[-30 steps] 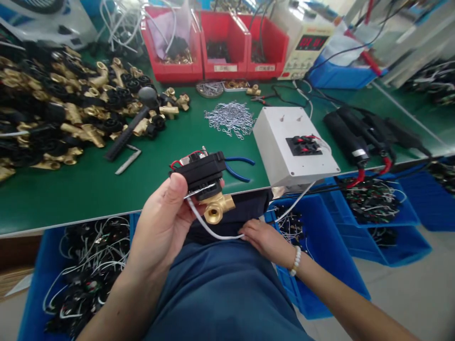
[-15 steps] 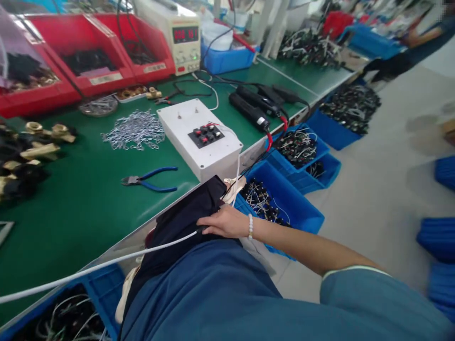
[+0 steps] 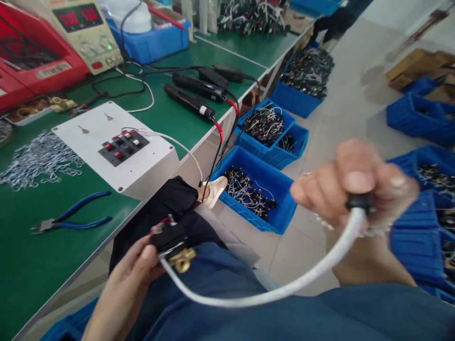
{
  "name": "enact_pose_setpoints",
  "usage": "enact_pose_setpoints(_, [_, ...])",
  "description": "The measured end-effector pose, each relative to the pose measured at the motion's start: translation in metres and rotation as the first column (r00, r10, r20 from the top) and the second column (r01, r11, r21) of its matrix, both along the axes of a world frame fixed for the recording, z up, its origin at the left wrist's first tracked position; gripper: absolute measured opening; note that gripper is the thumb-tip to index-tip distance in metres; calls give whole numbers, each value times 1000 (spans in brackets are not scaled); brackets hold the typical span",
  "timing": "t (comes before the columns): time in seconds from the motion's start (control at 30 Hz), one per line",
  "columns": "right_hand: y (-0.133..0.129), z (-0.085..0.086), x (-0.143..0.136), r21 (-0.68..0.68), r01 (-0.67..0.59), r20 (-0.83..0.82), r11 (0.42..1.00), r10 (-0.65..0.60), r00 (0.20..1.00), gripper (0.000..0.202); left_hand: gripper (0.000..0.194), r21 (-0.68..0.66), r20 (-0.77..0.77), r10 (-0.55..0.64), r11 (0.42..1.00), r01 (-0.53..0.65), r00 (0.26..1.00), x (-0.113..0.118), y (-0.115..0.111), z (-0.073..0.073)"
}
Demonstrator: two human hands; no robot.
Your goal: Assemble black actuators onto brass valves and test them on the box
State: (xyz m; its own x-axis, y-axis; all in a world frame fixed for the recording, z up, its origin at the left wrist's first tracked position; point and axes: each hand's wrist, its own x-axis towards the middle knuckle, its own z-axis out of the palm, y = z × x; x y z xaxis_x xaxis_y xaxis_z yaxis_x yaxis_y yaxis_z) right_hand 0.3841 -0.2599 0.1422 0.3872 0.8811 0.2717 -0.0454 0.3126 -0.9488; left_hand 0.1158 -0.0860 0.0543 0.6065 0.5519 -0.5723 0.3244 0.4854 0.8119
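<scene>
Fingers of our left hand are bent round the left side of a black module, parted only by its thickness, with the thumb on the side towards us. We have it above our lap, just off the near edge of the green table, and a brass fitting shows at its lower right. A white cable runs from the module in a low curve to the right, up to a black connector. Our right hand, raised well apart from the left, has its fingers closed on that connector; it is blurred, so they seem to pinch it, though we cannot tell how firmly.

On the table to the left we see blue-handled pliers lying near a pale box with a black terminal panel on top. Silver clips are heaped left of the box, and a power supply stands at the far left. Black handheld tools lie beyond the box, to its right. Past the table edge, a blue bin on the floor holds cabled parts.
</scene>
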Motion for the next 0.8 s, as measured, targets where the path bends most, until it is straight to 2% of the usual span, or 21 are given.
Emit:
enact_pose_setpoints(0.07, [-18, 9, 7, -85, 215, 123, 973, -204, 971, 52, 58, -4, -73, -54, 999, 54, 996, 20, -13, -14])
enact_pose_setpoints(0.1, [-25, 6, 11, -135, 303, 205, 944, -272, 940, 48, 58, 10, -94, -76, 997, 77, 993, 28, -16, -20])
enact_pose_setpoints(0.17, [-37, -15, 20, -255, 405, 373, 878, -298, 879, 37, 58, 63, -118, -82, 994, 90, 990, 37, -15, -27])
enact_pose_setpoints(0.2, [-41, -31, 27, -360, 432, 438, 827, -259, 861, 32, 57, 86, -122, -65, 993, 76, 990, 39, -11, -30])
enact_pose_setpoints(0.23, [-45, -51, 37, -473, 464, 483, 749, -220, 847, 28, 57, 101, -129, -41, 993, 54, 991, 40, -6, -32])
enact_pose_setpoints(0.27, [-48, -74, 48, -569, 532, 526, 627, -219, 822, 24, 56, 114, -136, -8, 993, 23, 991, 39, 0, -34])
enact_pose_setpoints(0.3, [-52, -97, 62, -649, 608, 555, 457, -263, 790, 21, 54, 121, -144, 25, 993, -7, 989, 38, 6, -37])
enact_pose_setpoints(0.33, [-56, -122, 77, -711, 653, 557, 262, -356, 750, 21, 52, 124, -154, 54, 992, -35, 987, 36, 11, -40])
enact_pose_setpoints(0.37, [-61, -146, 92, -732, 659, 557, 172, -406, 725, 24, 48, 125, -167, 76, 991, -55, 983, 34, 15, -43])
enact_pose_setpoints(0.43, [-72, -191, 124, -758, 650, 549, 57, -484, 682, 24, 39, 130, -202, 105, 988, -80, 974, 30, 20, -48])
enact_pose_setpoints(0.5, [-84, -229, 153, -786, 617, 523, -42, -578, 626, 15, 29, 141, -239, 115, 987, -82, 964, 28, 21, -50])
enact_pose_setpoints(0.57, [-93, -260, 177, -813, 573, 480, -106, -680, 554, 24, 24, 157, -275, 122, 984, -80, 954, 28, 20, -50])
enact_pose_setpoints(0.63, [-97, -284, 197, -839, 527, 420, -136, -778, 468, 33, 22, 189, -304, 129, 979, -73, 944, 29, 18, -49])
enact_pose_setpoints(0.7, [-96, -302, 213, -863, 488, 349, -134, -856, 382, 37, 22, 220, -336, 141, 973, -68, 931, 30, 17, -48])
enact_pose_setpoints(0.8, [-90, -326, 228, -886, 454, 240, -90, -928, 284, 38, 21, 243, -375, 170, 967, -81, 911, 30, 14, -51])
